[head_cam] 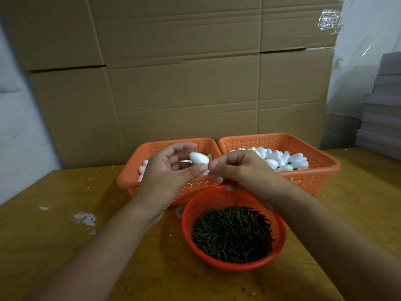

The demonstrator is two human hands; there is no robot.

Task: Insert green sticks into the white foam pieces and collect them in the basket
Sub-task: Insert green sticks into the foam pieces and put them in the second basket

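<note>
Cardboard boxes [173, 72] are standing stacked well behind both hands, w/ grey slabs [382, 105] piling up far off to the right. The wooden bench [54, 246] is lying under the arms, white crumbs [84, 219] sitting left of the left forearm. Two orange rectangular baskets are sitting side by side beyond the fingers: the right basket [314, 179], behind the right hand, is holding a heap of white foam pieces [282, 159] w/ dark bits showing among them; the left basket [128, 177], behind & under the left hand, is holding more white pieces [142, 169], mostly hidden. A round orange-red bowl-type basket [280, 242] of green sticks [232, 233] is sitting just below the right hand, nearer the person. Left hand [167, 170] is pinching one egg-shaped foam piece [198, 158] btwn thumb & curled fingers, held in the air above the left basket. Right hand [240, 170] is meeting it, thumb & forefinger pinched together right at the piece's near end; whatever they're gripping is too small to tell, prob. a stick but can't confirm.
</note>
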